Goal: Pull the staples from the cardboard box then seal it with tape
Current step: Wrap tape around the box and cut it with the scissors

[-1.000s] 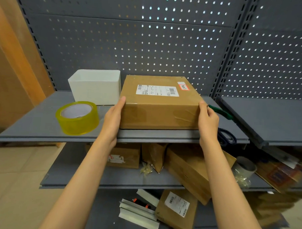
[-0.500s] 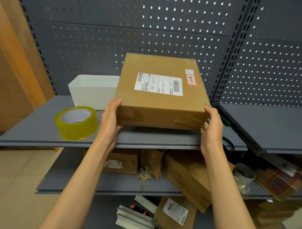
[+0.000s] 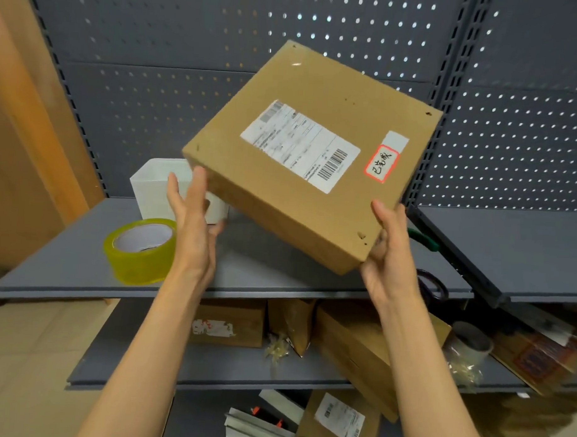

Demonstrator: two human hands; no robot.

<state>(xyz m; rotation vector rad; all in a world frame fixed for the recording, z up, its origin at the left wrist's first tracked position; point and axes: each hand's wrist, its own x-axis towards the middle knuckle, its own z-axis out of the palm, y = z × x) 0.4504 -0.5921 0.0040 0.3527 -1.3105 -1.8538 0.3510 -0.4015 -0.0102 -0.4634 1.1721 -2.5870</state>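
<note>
A flat brown cardboard box [image 3: 301,199] with a white shipping label and a red-bordered sticker is lifted off the grey shelf [image 3: 262,276] and tilted, its labelled face turned toward me. My right hand [image 3: 390,254] grips its lower right corner, fingers curled under it. At the box's left corner my left hand [image 3: 192,224] has straight fingers, their tips against the cardboard. Small holes show near the box corners. A yellow roll of tape [image 3: 142,252] stands on the shelf left of my left hand.
A white open bin [image 3: 160,187] stands behind my left hand. Green-handled and dark-handled tools [image 3: 427,242] lie on the shelf behind my right hand. Lower shelves hold several cardboard boxes [image 3: 357,351]. A perforated grey panel [image 3: 154,83] forms the back wall.
The box has gone from lying flat on the shelf to being held up and tilted, rotated clockwise. My left hand has loosened from its side to fingertip contact.
</note>
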